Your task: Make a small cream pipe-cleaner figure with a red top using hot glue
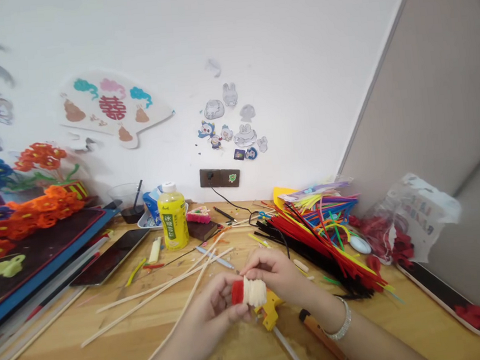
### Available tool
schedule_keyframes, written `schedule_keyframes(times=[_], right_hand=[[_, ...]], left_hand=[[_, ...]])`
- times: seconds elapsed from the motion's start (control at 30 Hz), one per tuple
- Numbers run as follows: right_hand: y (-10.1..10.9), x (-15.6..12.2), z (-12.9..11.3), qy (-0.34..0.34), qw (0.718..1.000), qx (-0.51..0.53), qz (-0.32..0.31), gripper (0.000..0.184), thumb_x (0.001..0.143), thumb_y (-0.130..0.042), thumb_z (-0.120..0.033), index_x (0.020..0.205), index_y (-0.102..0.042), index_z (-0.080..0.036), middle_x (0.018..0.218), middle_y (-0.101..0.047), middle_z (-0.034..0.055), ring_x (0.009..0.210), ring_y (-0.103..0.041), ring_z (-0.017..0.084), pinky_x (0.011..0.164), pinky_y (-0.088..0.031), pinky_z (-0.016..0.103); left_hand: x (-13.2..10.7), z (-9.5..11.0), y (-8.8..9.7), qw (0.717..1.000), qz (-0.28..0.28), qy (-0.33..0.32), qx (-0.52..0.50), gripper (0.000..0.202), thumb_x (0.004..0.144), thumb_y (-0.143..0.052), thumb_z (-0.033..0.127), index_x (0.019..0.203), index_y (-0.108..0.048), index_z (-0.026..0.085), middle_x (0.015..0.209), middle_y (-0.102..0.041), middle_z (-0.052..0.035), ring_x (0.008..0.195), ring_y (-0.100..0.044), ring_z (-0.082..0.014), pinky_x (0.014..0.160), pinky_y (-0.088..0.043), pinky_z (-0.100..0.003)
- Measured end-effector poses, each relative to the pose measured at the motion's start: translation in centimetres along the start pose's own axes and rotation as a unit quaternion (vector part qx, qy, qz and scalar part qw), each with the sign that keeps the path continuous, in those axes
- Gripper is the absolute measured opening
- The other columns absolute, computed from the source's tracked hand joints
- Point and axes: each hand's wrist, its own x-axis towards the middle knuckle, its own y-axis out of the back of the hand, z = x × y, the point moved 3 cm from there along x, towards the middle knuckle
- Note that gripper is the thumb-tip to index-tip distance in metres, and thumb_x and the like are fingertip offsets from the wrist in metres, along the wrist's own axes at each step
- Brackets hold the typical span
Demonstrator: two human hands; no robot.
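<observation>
Cream-and-red pipe-cleaner coil (252, 292): light, soft, springy, best held round its wound middle | head view: held above worktop (238, 354), between both hands | left hand (207, 311): grip clenched on coil | right hand (273, 272): grip pinching coil's upper edge | yellow glue gun (270, 312): just below
</observation>
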Motion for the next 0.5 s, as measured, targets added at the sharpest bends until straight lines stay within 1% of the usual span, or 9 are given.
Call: schedule_keyframes(times=[0.17, 0.27, 0.37, 0.43, 0.5], right_hand=[[-0.3, 0.0, 0.5, 0.035, 0.999, -0.015, 0.008, 0.027, 0.082, -0.057, -0.041, 0.079, -0.069, -0.017, 0.071, -0.065, 0.0032, 0.065, -0.058, 0.014, 0.063, -0.045, 0.026], [-0.5, -0.1, -0.2, 0.067, 0.997, -0.041, 0.003, 0.025, 0.084, -0.053, -0.036, 0.085, -0.07, -0.018, 0.073, -0.066, 0.0044, 0.066, -0.058, 0.014, 0.063, -0.046, 0.026], [-0.7, -0.3, -1.3, 0.1, 0.991, -0.087, -0.016, 0.023, 0.085, -0.05, -0.03, 0.092, -0.068, -0.017, 0.078, -0.066, 0.0057, 0.072, -0.059, 0.016, 0.068, -0.046, 0.028], [-0.8, -0.5, -1.7, 0.107, 0.987, -0.114, -0.033, 0.026, 0.085, -0.049, -0.031, 0.098, -0.065, -0.016, 0.083, -0.065, 0.0073, 0.078, -0.059, 0.018, 0.072, -0.046, 0.029], [-0.8, -0.7, -1.8, 0.104, 0.986, -0.123, -0.047, 0.033, 0.083, -0.048, -0.036, 0.103, -0.062, -0.014, 0.086, -0.064, 0.0084, 0.081, -0.058, 0.02, 0.072, -0.046, 0.03]], left_hand=[[0.1, 0.3, 0.0, 0.999, 0.034, -0.021, 0.002, 0.026, 0.062, -0.076, 0.038, 0.075, -0.06, 0.021, 0.066, -0.064, 0.0039, 0.062, -0.058, -0.0131, 0.061, -0.046, -0.024], [0.0, 0.8, 0.1, 0.997, 0.059, -0.038, 0.017, 0.024, 0.064, -0.075, 0.036, 0.073, -0.06, 0.021, 0.064, -0.064, 0.0038, 0.062, -0.058, -0.0134, 0.061, -0.046, -0.024], [-0.1, 1.2, 0.4, 0.996, 0.081, -0.041, 0.027, 0.025, 0.063, -0.075, 0.036, 0.072, -0.058, 0.02, 0.063, -0.063, 0.0044, 0.061, -0.059, -0.0135, 0.06, -0.047, -0.023], [-0.1, 1.4, 0.6, 0.994, 0.092, -0.044, 0.043, 0.024, 0.064, -0.075, 0.035, 0.072, -0.058, 0.02, 0.062, -0.063, 0.0045, 0.06, -0.059, -0.0135, 0.059, -0.047, -0.024], [-0.1, 1.4, 0.8, 0.991, 0.105, -0.048, 0.064, 0.022, 0.065, -0.073, 0.033, 0.073, -0.057, 0.02, 0.061, -0.062, 0.0043, 0.06, -0.059, -0.0141, 0.059, -0.047, -0.024]])
